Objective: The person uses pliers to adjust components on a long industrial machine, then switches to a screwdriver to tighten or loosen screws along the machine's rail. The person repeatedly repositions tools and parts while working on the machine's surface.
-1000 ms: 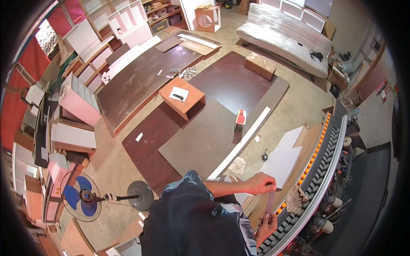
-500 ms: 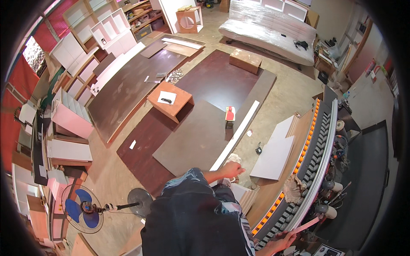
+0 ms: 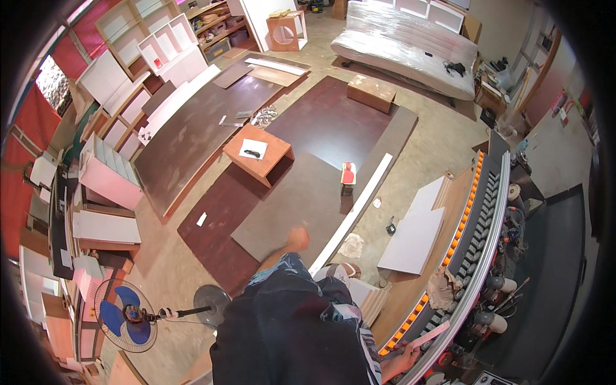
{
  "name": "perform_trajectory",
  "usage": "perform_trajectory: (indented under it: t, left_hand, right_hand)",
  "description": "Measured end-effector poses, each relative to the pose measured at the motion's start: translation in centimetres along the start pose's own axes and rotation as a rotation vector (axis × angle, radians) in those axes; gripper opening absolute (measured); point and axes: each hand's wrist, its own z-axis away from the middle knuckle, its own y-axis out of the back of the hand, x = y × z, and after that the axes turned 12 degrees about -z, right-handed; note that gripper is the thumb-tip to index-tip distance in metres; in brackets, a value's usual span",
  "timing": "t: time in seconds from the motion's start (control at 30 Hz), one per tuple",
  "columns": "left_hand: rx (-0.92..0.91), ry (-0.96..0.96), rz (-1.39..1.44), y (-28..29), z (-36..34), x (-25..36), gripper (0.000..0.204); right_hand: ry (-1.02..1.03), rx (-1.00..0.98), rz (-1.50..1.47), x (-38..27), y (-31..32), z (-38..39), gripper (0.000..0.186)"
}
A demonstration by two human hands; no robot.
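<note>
My left hand [image 3: 297,239], blurred, is low in the middle over a grey-brown board [image 3: 276,218] lying on a dark red panel [image 3: 212,244]; I cannot make out its fingers. My right hand [image 3: 405,356], at the lower right, grips a thin pinkish strip [image 3: 433,332] beside the machine's long rail with orange rollers [image 3: 462,231]. Between my hands a long white strip [image 3: 359,208] lies along the board's edge, near a crumpled paper [image 3: 351,246]. A red-topped object [image 3: 348,176] sits on the board.
A standing fan [image 3: 126,314] is at the lower left, beside stacked cabinets and boards [image 3: 106,224]. An open wooden box [image 3: 256,154] and a smaller box [image 3: 372,93] rest on the panels. White boards [image 3: 410,240] lean by the machine. A wrapped sofa [image 3: 404,58] is at the back.
My hands have parted. The left swung away leftward over the board, off the strip both were at; the right took the strip rightward to the rail, then slightly back left.
</note>
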Motion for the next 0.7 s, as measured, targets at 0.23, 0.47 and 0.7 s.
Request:
perform_trajectory:
  t: [0.23,0.47,0.7]
  left_hand:
    - [-0.181,0.073,-0.017,-0.5,1.6,-1.1,0.038]
    - [-0.209,0.092,0.112,2.5,3.0,-2.3,0.037]
    - [-0.211,0.03,0.073,0.3,1.4,-3.9,0.017]
  right_hand:
    - [0.059,-0.041,0.095,-1.7,-3.3,-1.0,0.017]
    - [0.045,-0.128,0.121,0.7,-1.1,-2.1,0.018]
    - [0.005,-0.197,0.163,0.7,-3.6,0.2,0.025]
